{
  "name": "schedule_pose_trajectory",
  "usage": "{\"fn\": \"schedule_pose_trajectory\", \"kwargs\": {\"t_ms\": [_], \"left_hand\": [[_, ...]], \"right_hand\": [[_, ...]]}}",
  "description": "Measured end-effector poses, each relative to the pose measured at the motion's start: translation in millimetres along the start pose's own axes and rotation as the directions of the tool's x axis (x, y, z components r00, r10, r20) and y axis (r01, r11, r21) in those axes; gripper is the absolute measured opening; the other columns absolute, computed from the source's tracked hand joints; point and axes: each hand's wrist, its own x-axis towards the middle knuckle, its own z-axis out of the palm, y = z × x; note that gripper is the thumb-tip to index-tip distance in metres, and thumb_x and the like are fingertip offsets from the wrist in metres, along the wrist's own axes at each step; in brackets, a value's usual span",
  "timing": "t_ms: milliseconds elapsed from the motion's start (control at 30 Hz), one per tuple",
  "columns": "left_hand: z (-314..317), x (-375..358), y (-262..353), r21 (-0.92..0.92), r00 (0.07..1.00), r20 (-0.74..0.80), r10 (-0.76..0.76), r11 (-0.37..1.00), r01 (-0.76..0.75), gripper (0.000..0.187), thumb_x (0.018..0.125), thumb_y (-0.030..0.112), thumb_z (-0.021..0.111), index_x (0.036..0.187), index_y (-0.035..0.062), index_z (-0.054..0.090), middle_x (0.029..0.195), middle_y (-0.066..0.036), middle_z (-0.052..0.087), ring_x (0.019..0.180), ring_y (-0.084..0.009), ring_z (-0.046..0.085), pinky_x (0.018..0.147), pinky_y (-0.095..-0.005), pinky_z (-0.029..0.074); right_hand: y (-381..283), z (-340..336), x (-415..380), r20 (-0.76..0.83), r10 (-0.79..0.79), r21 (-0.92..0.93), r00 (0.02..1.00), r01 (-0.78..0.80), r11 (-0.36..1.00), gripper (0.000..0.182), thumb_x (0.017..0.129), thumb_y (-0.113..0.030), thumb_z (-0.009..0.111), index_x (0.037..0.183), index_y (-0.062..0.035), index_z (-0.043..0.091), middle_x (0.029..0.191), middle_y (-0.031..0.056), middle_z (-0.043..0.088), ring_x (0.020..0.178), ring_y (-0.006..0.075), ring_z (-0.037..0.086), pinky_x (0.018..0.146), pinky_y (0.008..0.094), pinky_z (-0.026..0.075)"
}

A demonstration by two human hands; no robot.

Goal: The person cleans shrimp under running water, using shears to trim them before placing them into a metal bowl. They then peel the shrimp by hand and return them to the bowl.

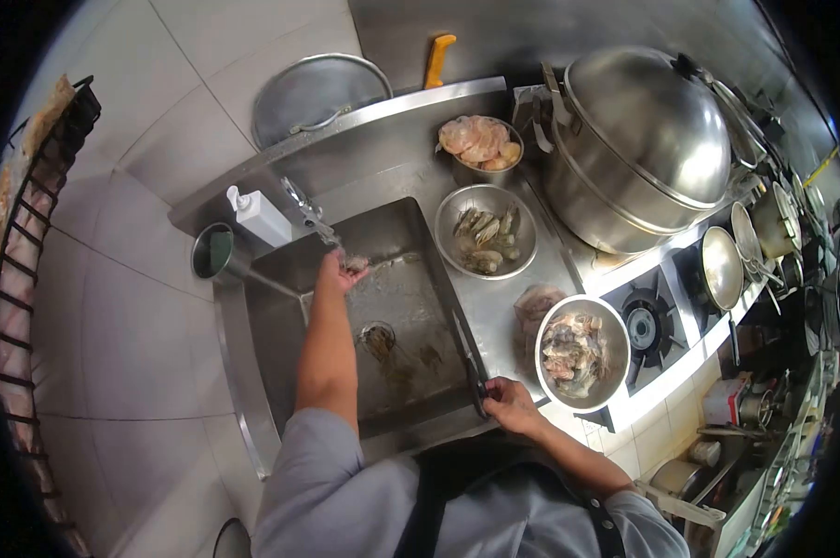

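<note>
My left hand (pixel 343 271) reaches under the tap (pixel 305 206) at the far side of the steel sink (pixel 276 372). Its fingers are curled around a small shrimp (pixel 357 265), partly hidden by the hand. At the sink's right edge, my right hand (pixel 511 406) grips the dark handle of a knife (pixel 477 377), whose narrow blade lies along the rim. Shrimp scraps (pixel 380 342) sit around the drain. To the right of the sink, a metal bowl (pixel 445 251) holds several greyish-green shrimp (pixel 486 226). Nearer my right hand, another bowl (pixel 621 372) contains pale shrimp pieces (pixel 573 352).
A pot (pixel 480 175) with a plastic bag and round items stands behind the bowls. A large lidded steamer (pixel 615 177) and a gas burner (pixel 641 327) are at right. Left of the tap are a white pump bottle (pixel 262 219) and a ladle (pixel 217 251).
</note>
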Motion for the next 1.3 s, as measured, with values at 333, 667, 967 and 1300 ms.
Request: {"fn": "schedule_pose_trajectory", "kwargs": {"t_ms": [333, 667, 967, 1300], "left_hand": [[4, -3, 12, -0.001, 0.994, 0.071, -0.08, 0.997, 0.08, 0.04, 0.086, 0.017, 0.039, 0.119, -0.0036, 0.044, 0.127, -0.025, 0.047, 0.117, -0.0429, 0.046, 0.094, -0.0628, 0.038], [-7, 5, 4, 0.133, 0.997, 0.069, -0.043, 0.991, 0.034, 0.012, 0.091, 0.016, 0.056, 0.098, 0.0067, 0.057, 0.092, -0.011, 0.059, 0.071, -0.023, 0.056, 0.061, -0.0401, 0.047], [16, 18, 27, 0.29, 0.988, 0.121, -0.094, 0.955, 0.055, 0.038, 0.096, 0.028, 0.028, 0.117, 0.0045, 0.05, 0.116, -0.017, 0.057, 0.082, -0.0302, 0.057, 0.066, -0.0464, 0.046], [5, -5, 17, 0.152, 0.981, 0.077, -0.176, 0.975, 0.163, 0.041, 0.094, 0.022, 0.031, 0.122, -0.0026, 0.048, 0.118, -0.017, 0.057, 0.11, -0.0314, 0.053, 0.09, -0.0491, 0.042]], "right_hand": [[1, -3, 5, -0.018, 0.031, 0.018, 0.999, -0.031, 0.999, 0.043, 0.072, -0.027, 0.064, 0.101, 0.0046, 0.059, 0.075, 0.0161, 0.063, 0.07, 0.025, 0.062, 0.067, 0.0341, 0.048], [-14, -8, 3, -0.001, 0.043, -0.088, 0.999, -0.043, 0.995, 0.04, 0.072, -0.028, 0.065, 0.095, 0.0037, 0.061, 0.082, 0.0182, 0.065, 0.078, 0.0302, 0.064, 0.072, 0.037, 0.049], [0, -2, 8, -0.013, 0.006, -0.064, 1.0, -0.007, 0.998, 0.049, 0.07, -0.033, 0.065, 0.101, 0.0037, 0.058, 0.08, 0.0193, 0.064, 0.077, 0.0301, 0.063, 0.071, 0.0352, 0.048], [-8, -2, 6, -0.015, 0.022, -0.043, 1.0, -0.023, 0.999, 0.038, 0.073, -0.026, 0.065, 0.099, 0.0023, 0.06, 0.082, 0.0164, 0.066, 0.077, 0.0273, 0.065, 0.072, 0.0345, 0.049]]}}
